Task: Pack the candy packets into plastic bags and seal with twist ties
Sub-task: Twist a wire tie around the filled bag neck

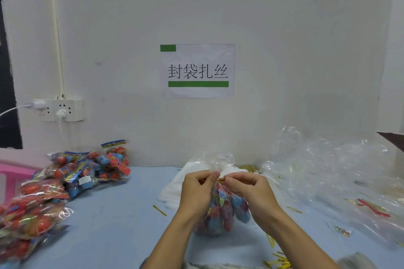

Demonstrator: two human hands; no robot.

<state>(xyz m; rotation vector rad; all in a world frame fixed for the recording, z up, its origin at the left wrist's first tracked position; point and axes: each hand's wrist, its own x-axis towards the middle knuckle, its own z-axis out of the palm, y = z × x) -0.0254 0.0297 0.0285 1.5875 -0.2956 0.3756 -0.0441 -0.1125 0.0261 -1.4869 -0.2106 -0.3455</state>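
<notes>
Gold twist tie [221,179] sits across the gathered neck of the filled plastic bag [220,212], which stands on the blue table [122,220] directly before me. My left hand [196,192] pinches one end of the tie against the neck; my right hand [251,190] pinches the other. Risk, as I judge it: slick film could slip from my pinch and the neck spring open, or the wire could wind too loosely to hold. Loose candy packets [72,177] wait at left.

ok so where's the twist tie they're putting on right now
In the head view the gold twist tie sits at centre, at the gathered neck of the filled plastic bag, pinched between the left hand and right hand.
</notes>
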